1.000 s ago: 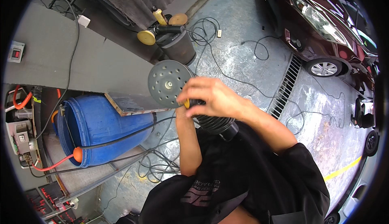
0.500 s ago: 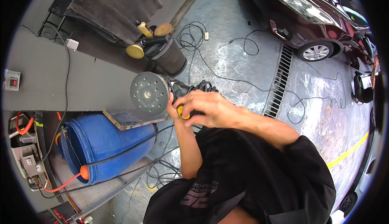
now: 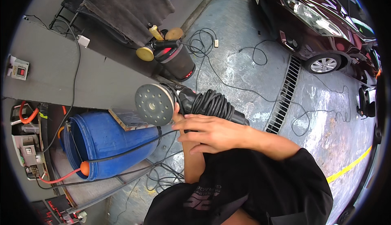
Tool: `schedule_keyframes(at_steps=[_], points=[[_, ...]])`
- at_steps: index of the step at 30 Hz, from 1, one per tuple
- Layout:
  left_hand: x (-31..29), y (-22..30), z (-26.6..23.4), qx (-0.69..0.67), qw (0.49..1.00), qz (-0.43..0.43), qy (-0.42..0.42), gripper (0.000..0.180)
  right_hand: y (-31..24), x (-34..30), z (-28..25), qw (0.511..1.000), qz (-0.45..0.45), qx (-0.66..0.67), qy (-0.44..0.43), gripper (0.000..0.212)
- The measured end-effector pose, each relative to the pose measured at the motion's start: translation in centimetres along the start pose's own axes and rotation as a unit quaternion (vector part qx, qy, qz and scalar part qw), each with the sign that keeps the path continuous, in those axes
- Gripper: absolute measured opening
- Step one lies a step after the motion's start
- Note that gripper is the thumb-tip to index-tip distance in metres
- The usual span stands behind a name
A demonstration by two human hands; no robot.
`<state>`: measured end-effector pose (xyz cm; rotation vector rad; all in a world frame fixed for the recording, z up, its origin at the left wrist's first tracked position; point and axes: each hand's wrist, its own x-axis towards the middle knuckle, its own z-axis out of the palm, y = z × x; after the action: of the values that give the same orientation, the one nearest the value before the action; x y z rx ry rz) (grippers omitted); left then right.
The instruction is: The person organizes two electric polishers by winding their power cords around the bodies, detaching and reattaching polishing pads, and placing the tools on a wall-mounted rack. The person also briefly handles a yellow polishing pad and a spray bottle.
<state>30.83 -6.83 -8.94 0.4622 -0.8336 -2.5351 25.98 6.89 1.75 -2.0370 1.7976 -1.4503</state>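
A black orbital sander is in front of me, its grey perforated round pad facing up and to the left. Loops of its black cord are wound around the body. My left hand grips the tool near the pad; mostly the thumb side shows, and the other fingers are hidden. Over the left wrist lies my right hand, fingers stretched out and slightly apart, holding nothing I can see.
A blue barrel lies on its side at left, beside a board. A black bin with a polisher on top stands ahead, near hanging grey towels. Cables cross the floor toward a drain grate and dark red car.
My right hand has moved down from the sander, its fingers straightening. A round yellow piece seen by its fingers earlier is now out of sight. More of the sander's cord-wrapped body shows.
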Motion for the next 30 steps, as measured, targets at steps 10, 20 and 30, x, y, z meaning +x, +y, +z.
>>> schedule_keyframes(at_steps=[10, 20, 30], points=[[1.6, -4.1, 0.0, -0.27, 0.931, -0.04, -0.243, 0.097, 3.8, -12.2, -1.5, 0.655, 0.462, 0.578, 0.155, 0.097], [0.8, -8.6, 1.8, -0.103, 0.983, -0.054, -0.144, 0.102, 2.9, -18.5, -3.6, 0.722, 0.521, 0.454, 0.024, 0.118], [1.6, -7.8, -10.7, 0.068, 0.964, -0.258, -0.02, 0.103, 11.0, -14.8, -2.9, 0.716, 0.556, 0.422, -0.013, 0.118]])
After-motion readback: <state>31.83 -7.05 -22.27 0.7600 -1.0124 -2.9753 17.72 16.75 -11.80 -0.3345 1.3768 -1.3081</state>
